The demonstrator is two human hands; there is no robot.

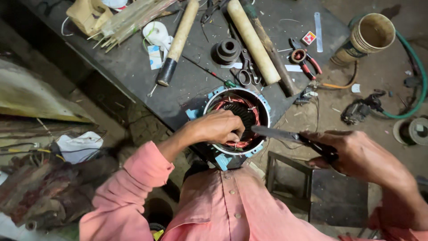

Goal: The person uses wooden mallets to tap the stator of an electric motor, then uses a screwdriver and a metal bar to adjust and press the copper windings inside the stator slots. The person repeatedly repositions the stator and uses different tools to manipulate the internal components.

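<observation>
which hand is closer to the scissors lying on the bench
Left. The left hand is in the motor stator, just below the scissors. The right hand, holding pliers, is off to the side.

The motor shell (236, 122) mouth is largely filled by the left hand (218, 127); free room remains at its far right. The scissors (285, 135) blade in the right hand (356, 154) bars the right approach. Farther off, metal shears (247, 71) and a wooden roller (253, 41) crowd the table (129, 67).

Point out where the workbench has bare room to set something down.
Bare bench lies left of the black-tipped wooden handle, below the stick bundle. It is crowded around the scissors, pulley and thick roller above the motor stator.
</observation>
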